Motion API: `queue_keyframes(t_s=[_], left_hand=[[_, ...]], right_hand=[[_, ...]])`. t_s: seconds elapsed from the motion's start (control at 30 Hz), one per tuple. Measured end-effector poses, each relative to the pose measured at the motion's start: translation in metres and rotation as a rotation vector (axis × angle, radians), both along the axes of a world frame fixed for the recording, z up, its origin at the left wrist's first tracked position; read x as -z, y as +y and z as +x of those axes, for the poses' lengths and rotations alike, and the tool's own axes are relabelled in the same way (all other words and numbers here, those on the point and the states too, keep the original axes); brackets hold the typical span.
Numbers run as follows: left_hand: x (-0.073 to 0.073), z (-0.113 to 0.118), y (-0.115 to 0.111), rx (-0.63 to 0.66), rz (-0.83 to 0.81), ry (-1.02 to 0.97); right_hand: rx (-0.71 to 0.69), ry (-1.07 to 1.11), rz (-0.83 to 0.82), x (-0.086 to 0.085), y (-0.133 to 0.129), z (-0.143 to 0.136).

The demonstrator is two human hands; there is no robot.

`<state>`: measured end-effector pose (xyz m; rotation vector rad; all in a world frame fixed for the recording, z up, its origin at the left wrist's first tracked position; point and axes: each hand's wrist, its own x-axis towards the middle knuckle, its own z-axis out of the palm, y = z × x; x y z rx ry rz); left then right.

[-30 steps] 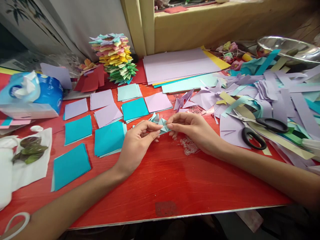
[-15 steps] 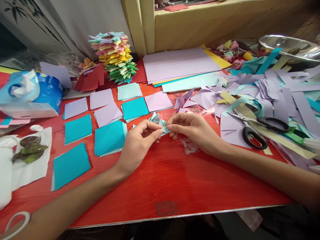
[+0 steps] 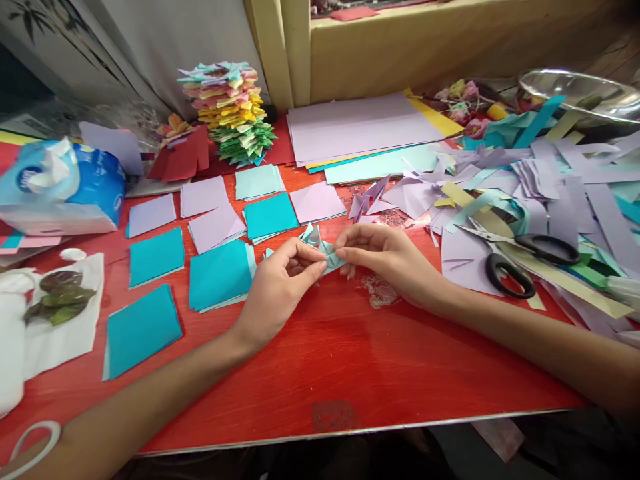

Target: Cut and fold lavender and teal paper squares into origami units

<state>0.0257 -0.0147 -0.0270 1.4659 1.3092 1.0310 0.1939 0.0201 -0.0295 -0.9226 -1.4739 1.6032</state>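
Observation:
Between my two hands is a small light-blue folded piece of paper (image 3: 329, 252), with creases and a pointed flap showing. My left hand (image 3: 280, 287) pinches its left side between thumb and forefinger. On the other side my right hand (image 3: 383, 257) grips the right edge with thumb and fingertips. Part of the paper is hidden behind the fingers. Just beyond it lie light-blue folded paper pieces (image 3: 311, 235) on the red table (image 3: 320, 373). A stack of teal paper squares (image 3: 220, 272) lies left of my left hand.
Scissors (image 3: 510, 257) with black handles lie at right among many paper strips (image 3: 560, 193). Large lilac sheets (image 3: 365, 127) rest at the back, beside a tower of folded paper pieces (image 3: 233, 113). A tissue pack (image 3: 63, 187) and several paper stacks (image 3: 157, 257) occupy the left.
Both hands keep almost the same place and hold on the light-blue paper. The paper's crossing creases show slightly more openly between the fingers now.

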Motion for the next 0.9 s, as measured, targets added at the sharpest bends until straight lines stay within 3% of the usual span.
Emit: queue_keyframes(t_s=[0.33,0.9], left_hand=[[0.0,0.0006,-0.004,-0.006,0.089,0.066],[0.0009,0.0011,-0.0029,0.071,0.089,0.083]], right_hand=[[-0.094,-0.05,-0.175,-0.0055,0.0007,0.0018],[-0.077,-0.076,-0.139,-0.0024,-0.0029,0.0008]])
